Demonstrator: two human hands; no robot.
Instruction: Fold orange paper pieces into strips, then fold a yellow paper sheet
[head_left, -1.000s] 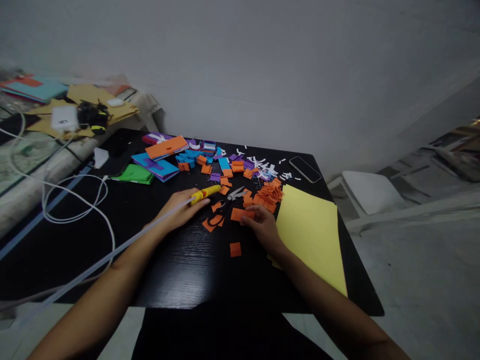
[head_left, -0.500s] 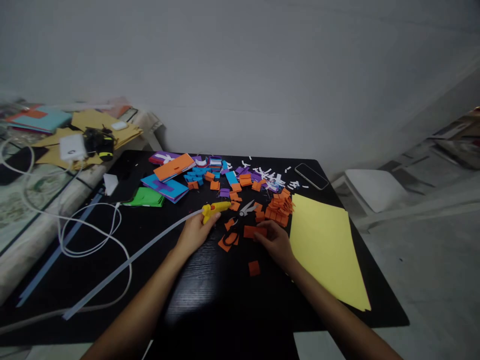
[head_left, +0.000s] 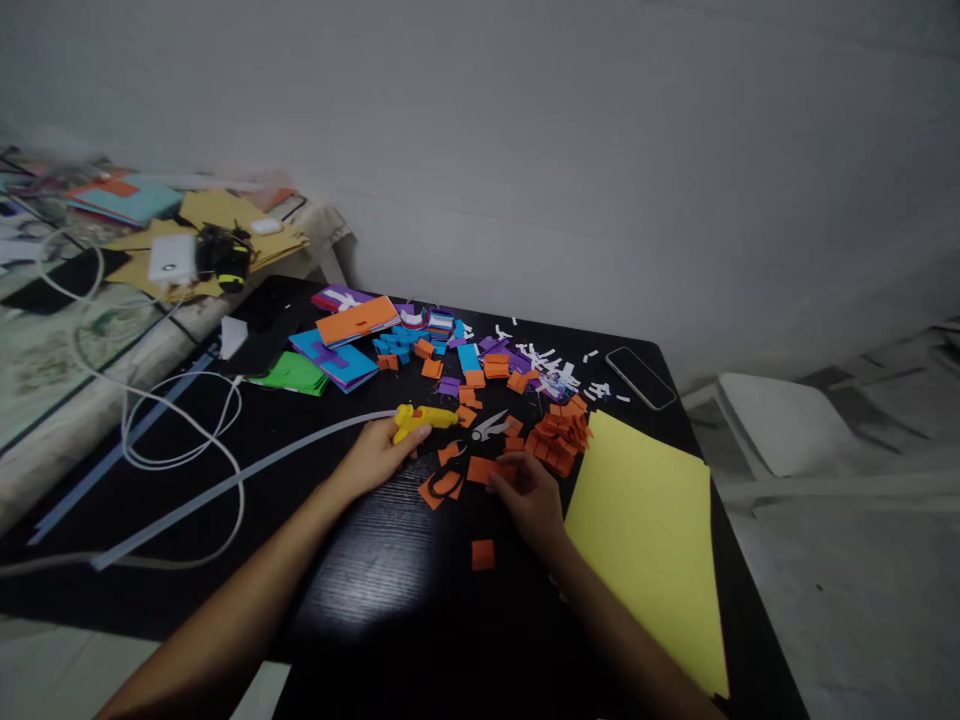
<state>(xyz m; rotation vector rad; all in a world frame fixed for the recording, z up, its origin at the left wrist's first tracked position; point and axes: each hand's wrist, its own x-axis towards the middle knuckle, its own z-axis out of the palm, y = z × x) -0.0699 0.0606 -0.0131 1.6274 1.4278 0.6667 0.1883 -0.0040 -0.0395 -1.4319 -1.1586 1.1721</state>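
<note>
Gripping one yellow glue gun firmly in the left hand, above the middle of the black table, with its nozzle toward the right and one long translucent glue stick trailing from its back. Pinching one orange paper strip by its right end, between thumb and fingers of the right hand; cannot tell whether touching the tabletop. Between both hands, one pair of scissors, handles over orange scraps. Nearer the body, one lone orange square. Just beyond the right hand, one heap of orange pieces, too crowded to count. Farther right, one stack of yellow sheets; past its far edge, one phone. Toward the far left, one green bundle, one blue bundle, one orange bundle.
</note>
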